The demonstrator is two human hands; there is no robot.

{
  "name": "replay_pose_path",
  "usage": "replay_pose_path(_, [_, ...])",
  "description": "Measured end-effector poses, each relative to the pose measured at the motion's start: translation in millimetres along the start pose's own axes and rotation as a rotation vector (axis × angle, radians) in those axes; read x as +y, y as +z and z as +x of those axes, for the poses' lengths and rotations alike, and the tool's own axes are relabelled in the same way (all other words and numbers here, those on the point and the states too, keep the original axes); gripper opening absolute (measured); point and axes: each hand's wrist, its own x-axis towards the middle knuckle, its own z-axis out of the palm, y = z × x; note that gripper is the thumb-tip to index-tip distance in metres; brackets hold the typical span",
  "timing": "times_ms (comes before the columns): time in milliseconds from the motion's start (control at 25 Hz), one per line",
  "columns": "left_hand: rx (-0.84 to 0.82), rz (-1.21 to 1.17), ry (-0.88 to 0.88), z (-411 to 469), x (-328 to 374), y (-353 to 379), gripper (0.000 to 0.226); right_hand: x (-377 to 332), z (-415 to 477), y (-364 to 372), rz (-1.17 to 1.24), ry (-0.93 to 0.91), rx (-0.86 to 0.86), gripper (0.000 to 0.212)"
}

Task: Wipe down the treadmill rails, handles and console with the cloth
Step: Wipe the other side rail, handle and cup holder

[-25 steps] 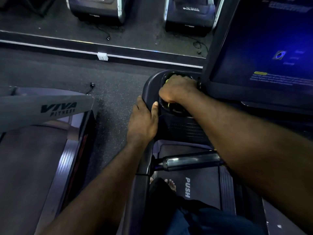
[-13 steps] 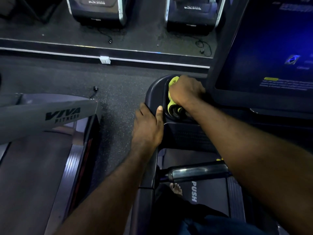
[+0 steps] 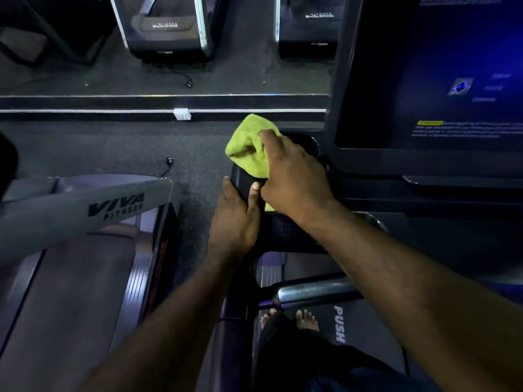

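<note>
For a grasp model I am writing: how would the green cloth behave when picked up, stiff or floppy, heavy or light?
Probably floppy: the green cloth bunches into soft folds where the right hand grips it. Likely light, since one hand gathers the whole bundle. Its fuzzy-looking surface should not slip easily.

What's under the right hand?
The green cloth, bunched, sticking out ahead of the right hand and peeking out near the wrist. The hand hides the cloth's middle and the console pocket beneath.
</note>
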Motion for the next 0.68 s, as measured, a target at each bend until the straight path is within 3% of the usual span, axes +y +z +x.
replay_pose_path(160, [0.006,-0.012,-0.003,1.2,0.8,0.4,0.09,-2.8,-0.5,4.7,-0.344,-0.032,0.027,0.087])
replay_pose_path(360, [-0.005,-0.032,-0.029,-1.8,3.8,-2.2,0.103,-0.5,14.9,2.5,-0.409,0.191,-0.369,0.087])
replay_pose_path(480, [0.01,-0.053,-0.02,-0.9,2.0,-1.9,0.101,-13.8,35.9,-19.8,-0.568,0.117,-0.612,0.061])
replay_pose_path(560, [0.005,-0.059,-0.032,-0.1,0.6,-1.4,0.105,-21.4,53.8,-31.5,-0.56,0.11,-0.754,0.053])
replay_pose_path(680, [-0.011,-0.074,-0.031,0.4,2.3,-2.7,0.108,-23.4,77.3,-35.8,-0.488,0.146,-0.759,0.022])
